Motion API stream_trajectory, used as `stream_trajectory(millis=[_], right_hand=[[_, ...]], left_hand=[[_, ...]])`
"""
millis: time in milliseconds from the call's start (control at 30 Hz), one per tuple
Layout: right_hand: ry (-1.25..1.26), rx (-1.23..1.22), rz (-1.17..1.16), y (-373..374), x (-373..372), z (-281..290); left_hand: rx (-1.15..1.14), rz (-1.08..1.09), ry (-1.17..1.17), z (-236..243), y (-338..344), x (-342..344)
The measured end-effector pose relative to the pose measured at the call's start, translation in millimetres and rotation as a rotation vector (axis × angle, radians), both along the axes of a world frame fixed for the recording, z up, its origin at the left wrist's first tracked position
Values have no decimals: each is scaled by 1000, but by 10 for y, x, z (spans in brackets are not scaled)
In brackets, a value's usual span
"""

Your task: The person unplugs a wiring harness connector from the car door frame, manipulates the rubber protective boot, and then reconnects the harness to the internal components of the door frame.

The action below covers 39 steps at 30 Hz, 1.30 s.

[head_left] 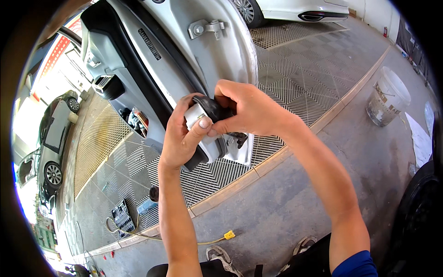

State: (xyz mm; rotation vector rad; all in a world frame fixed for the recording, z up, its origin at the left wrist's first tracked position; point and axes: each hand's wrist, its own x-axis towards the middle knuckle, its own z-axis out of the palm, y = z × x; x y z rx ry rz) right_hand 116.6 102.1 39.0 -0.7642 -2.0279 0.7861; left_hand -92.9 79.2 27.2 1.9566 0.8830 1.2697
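— What do the hands hold in the head view?

— The left hand (pixel 181 141) grips a white and black car part (pixel 206 134) from below, thumb pressed on its top. The right hand (pixel 249 111) clamps its black upper end. The part sits at the edge of the open silver car door (pixel 184 51).

— And around them?

— A tool case (pixel 123 217) and a yellow hose (pixel 152 236) lie on the grated floor (pixel 300 69); a white bucket (pixel 387 98) stands on the concrete.
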Motion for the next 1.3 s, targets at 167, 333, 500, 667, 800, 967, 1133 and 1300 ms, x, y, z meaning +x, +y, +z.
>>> stream_trajectory(millis=[167, 333, 500, 667, 800, 967, 1133, 1300], right_hand=[[-18, -11, 6, -2, 55, -26], [-89, 139, -63, -79, 87, 4], [-277, 644, -363, -254, -32, 90], [-473, 534, -510, -340, -28, 201], [-365, 511, -617, -300, 96, 196], [-378, 517, -670, -447, 21, 130], [-365, 605, -559, -549, 172, 54], [-297, 673, -476, -499, 333, -43]], left_hand=[[55, -65, -34, -90, 100, 14], [96, -10, -127, -165, 148, 83], [74, 124, -149, -204, 153, 158], [24, 112, -112, -169, 89, 280], [127, 98, -110, -103, 56, 388], [186, 168, -124, -152, 34, 392], [278, 232, -26, -231, 48, 447], [352, 276, 118, -162, 2, 499]])
